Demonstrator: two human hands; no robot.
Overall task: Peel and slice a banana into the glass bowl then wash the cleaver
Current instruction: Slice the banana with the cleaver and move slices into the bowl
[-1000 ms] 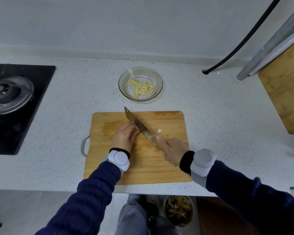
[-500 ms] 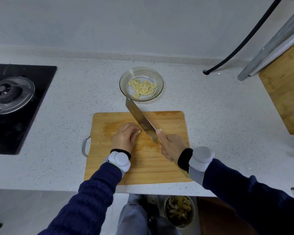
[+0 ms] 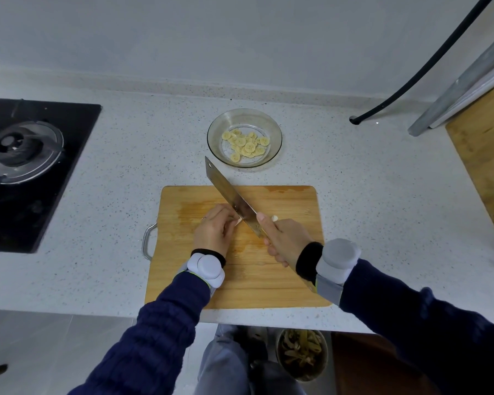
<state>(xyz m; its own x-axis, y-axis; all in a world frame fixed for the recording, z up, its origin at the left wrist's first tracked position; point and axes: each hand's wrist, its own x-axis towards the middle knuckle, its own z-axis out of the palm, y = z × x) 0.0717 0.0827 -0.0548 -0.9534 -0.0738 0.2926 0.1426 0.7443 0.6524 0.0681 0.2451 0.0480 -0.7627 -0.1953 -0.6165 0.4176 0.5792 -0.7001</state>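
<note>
My right hand (image 3: 284,240) grips the handle of a steel cleaver (image 3: 230,196), whose blade slants up and left over the wooden cutting board (image 3: 285,269), tip toward the bowl. My left hand (image 3: 214,230) is curled over a small banana piece (image 3: 238,221) on the board, right against the blade; most of that piece is hidden under the fingers. One pale banana bit (image 3: 275,218) lies just right of the blade. The glass bowl (image 3: 272,129) stands on the counter behind the board and holds several banana slices (image 3: 246,145).
A black gas hob (image 3: 26,166) fills the counter's left side. A second wooden board (image 3: 488,155) leans at the far right beside a metal rail. A black hose (image 3: 411,81) ends on the counter behind. Below the counter edge stands a bin of peels (image 3: 302,354).
The cleaver has lifted, its tip rising from the board toward the bowl, while my right hand shifted slightly up. My left hand has stayed on the banana piece.
</note>
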